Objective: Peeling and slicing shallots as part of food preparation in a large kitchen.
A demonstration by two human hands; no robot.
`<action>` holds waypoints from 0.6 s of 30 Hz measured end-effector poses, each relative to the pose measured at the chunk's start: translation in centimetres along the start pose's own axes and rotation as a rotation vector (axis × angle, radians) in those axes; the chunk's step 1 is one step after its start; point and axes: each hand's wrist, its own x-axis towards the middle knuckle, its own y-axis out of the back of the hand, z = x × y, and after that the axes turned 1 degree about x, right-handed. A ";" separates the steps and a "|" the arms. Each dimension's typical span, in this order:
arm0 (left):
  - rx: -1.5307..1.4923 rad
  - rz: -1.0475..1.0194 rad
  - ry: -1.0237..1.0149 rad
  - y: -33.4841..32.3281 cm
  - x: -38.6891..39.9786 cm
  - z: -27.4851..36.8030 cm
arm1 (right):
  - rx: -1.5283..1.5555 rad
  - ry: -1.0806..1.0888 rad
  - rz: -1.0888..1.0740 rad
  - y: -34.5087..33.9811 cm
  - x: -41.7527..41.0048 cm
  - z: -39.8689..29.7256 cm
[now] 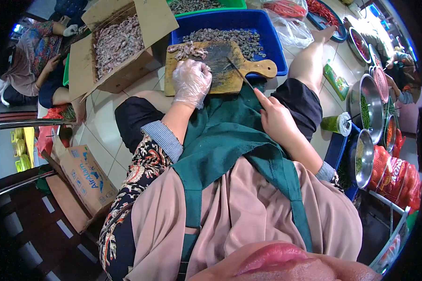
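Observation:
A wooden cutting board (pixel 228 82) with a dark worn middle rests across the near part of a blue plastic tub (pixel 272 38). Small pinkish raw meat pieces (pixel 186 51) lie at its far left. My left hand (pixel 192 82), in a clear plastic glove, is closed over the board just below them; whether it holds a piece is hidden. My bare right hand (pixel 276 114) grips a knife (pixel 241 73) at the board's near right, its thin blade angled up over the dark middle. Small grey cut pieces (pixel 232 37) lie in the tub behind the board.
An open cardboard box (pixel 126 72) of similar meat stands left of the board. Behind is a green tub (pixel 211 12). On the right are a lidded green drink cup (pixel 334 124), steel bowls (pixel 372 123) and a red net sack (pixel 395 175). Another person (pixel 35 66) sits at the upper left.

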 end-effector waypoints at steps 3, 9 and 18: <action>-0.052 0.022 -0.015 0.0 -0.1 0.4 | 0.014 -0.047 0.011 0.9 -1.4 0.7; -0.037 0.025 -0.107 -0.7 0.3 1.6 | 0.017 -0.201 0.040 2.4 -2.8 1.4; -0.063 0.016 -0.092 -0.7 0.2 1.4 | 0.136 -0.172 0.091 2.9 -2.8 1.7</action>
